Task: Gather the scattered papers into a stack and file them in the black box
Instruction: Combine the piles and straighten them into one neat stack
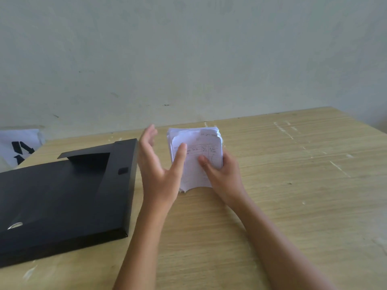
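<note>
Two bare forearms reach in from the near edge over the pale wooden table [293, 164]. Right hand [225, 181] holds the stack of white handwritten papers [199, 151] upright on the table, its grip curled round the stack's right edge with the thumb pressed on the front sheet. Left hand [159, 166] is spread, fingers straight, thumb touching the front sheet. At left, just beside that hand, lies the flat black cardboard box [62, 197], its flap raised. A white bag with black markings [18, 147] sits far left.

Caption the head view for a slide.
Right hand grips white paper stack upright on wooden table; open left hand alongside, closed black box left.
</note>
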{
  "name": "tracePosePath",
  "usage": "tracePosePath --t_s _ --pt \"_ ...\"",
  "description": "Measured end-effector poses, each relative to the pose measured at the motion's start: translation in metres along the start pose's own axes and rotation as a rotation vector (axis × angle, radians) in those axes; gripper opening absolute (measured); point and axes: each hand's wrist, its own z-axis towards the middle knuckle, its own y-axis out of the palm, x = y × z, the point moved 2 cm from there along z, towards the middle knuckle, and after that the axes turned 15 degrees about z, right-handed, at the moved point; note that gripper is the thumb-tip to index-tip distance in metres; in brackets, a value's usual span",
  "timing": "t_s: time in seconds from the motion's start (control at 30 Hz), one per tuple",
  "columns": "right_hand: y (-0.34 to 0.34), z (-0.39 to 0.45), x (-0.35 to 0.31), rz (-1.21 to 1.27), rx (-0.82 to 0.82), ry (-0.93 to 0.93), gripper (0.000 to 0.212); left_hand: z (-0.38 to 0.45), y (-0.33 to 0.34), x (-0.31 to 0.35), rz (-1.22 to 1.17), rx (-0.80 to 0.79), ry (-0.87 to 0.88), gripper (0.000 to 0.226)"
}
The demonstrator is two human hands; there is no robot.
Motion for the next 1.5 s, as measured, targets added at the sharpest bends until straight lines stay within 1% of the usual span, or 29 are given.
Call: tracePosePath --t_s 0.03,0.07,0.1,0.13,0.2,0.3,0.4,0.5,0.53,0.6,0.67,0.7,0.77,0.83,0.9,0.97,1.0,1.03,1.1,1.13,1.17,1.27,1.37,1.43,1.5 --pt "0.001 -0.001 -0.001 0.005 -0.002 -0.007 0.013 -0.002 0.005 -0.006 -0.08 -0.144 -0.088 0.076" --pt "0.001 -0.001 -0.003 0.008 -0.007 -0.015 0.012 -0.003 0.009 -0.01 -0.158 -0.27 -0.141 0.076" --pt "0.002 -0.002 -0.003 0.008 -0.01 -0.022 0.012 -0.004 0.011 -0.013 -0.21 -0.346 -0.154 0.071" --pt "0.003 -0.002 -0.003 0.01 -0.016 -0.028 0.013 -0.003 0.013 -0.015 -0.221 -0.37 -0.146 0.062" --pt "0.004 -0.004 -0.004 0.032 -0.025 -0.032 0.016 -0.005 0.018 -0.017 -0.195 -0.361 -0.139 0.044" --pt "0.008 -0.006 -0.006 0.086 -0.069 -0.02 0.023 -0.01 0.026 -0.017 -0.152 -0.326 -0.101 0.035" --pt "0.013 -0.009 -0.008 0.049 -0.117 -0.045 0.025 -0.012 0.033 -0.018 -0.035 -0.244 0.002 0.037" --pt "0.015 -0.009 -0.006 0.009 -0.104 -0.043 0.018 -0.013 0.035 -0.021 0.034 -0.218 0.04 0.046" --pt "0.014 -0.009 -0.005 0.006 -0.084 -0.044 0.017 -0.012 0.035 -0.021 0.013 -0.241 0.017 0.046" --pt "0.012 -0.006 -0.005 0.014 -0.033 -0.045 0.018 -0.01 0.035 -0.023 -0.044 -0.343 -0.076 0.04" --pt "0.009 -0.004 -0.002 0.041 0.012 -0.019 0.014 -0.01 0.036 -0.029 -0.066 -0.455 -0.179 0.028" --pt "0.007 -0.003 -0.001 0.049 0.018 -0.005 0.014 -0.009 0.036 -0.034 -0.059 -0.48 -0.218 0.022" --pt "0.004 -0.002 0.003 0.039 0.002 0.029 0.018 -0.008 0.037 -0.041 -0.012 -0.461 -0.239 0.018" --pt "0.002 -0.002 0.004 0.001 -0.02 0.064 0.026 -0.008 0.035 -0.044 0.003 -0.389 -0.239 0.014" --pt "0.001 -0.002 0.005 0.008 0.0 0.088 0.029 -0.009 0.033 -0.041 -0.02 -0.33 -0.237 0.011" --pt "0.0 -0.001 0.003 0.069 0.043 0.099 0.028 -0.01 0.031 -0.036 -0.084 -0.301 -0.241 0.013" --pt "-0.001 -0.001 0.003 0.116 0.066 0.109 0.027 -0.009 0.029 -0.033 -0.161 -0.306 -0.27 0.017" --pt "-0.002 0.0 0.001 0.169 0.088 0.126 0.028 -0.009 0.029 -0.03 -0.276 -0.326 -0.334 0.022" --pt "-0.003 0.0 0.001 0.274 0.117 0.181 0.029 -0.01 0.029 -0.024 -0.564 -0.421 -0.513 0.027" --pt "-0.003 0.0 0.001 0.32 0.123 0.207 0.03 -0.011 0.031 -0.02 -0.67 -0.467 -0.58 0.028" --pt "-0.003 -0.001 0.002 0.36 0.127 0.231 0.03 -0.013 0.033 -0.017 -0.729 -0.491 -0.615 0.028" --pt "-0.001 -0.001 0.001 0.48 0.086 0.301 0.034 -0.015 0.035 -0.013 -0.829 -0.451 -0.655 0.03" --pt "0.0 -0.001 -0.004 0.623 -0.049 0.363 0.037 -0.016 0.035 -0.008 -0.934 -0.468 -0.694 0.038" --pt "0.001 -0.002 -0.007 0.66 -0.103 0.4 0.038 -0.018 0.037 -0.008 -0.923 -0.478 -0.673 0.041" --pt "0.001 -0.001 -0.009 0.642 -0.123 0.43 0.04 -0.017 0.038 -0.01 -0.89 -0.445 -0.649 0.04"
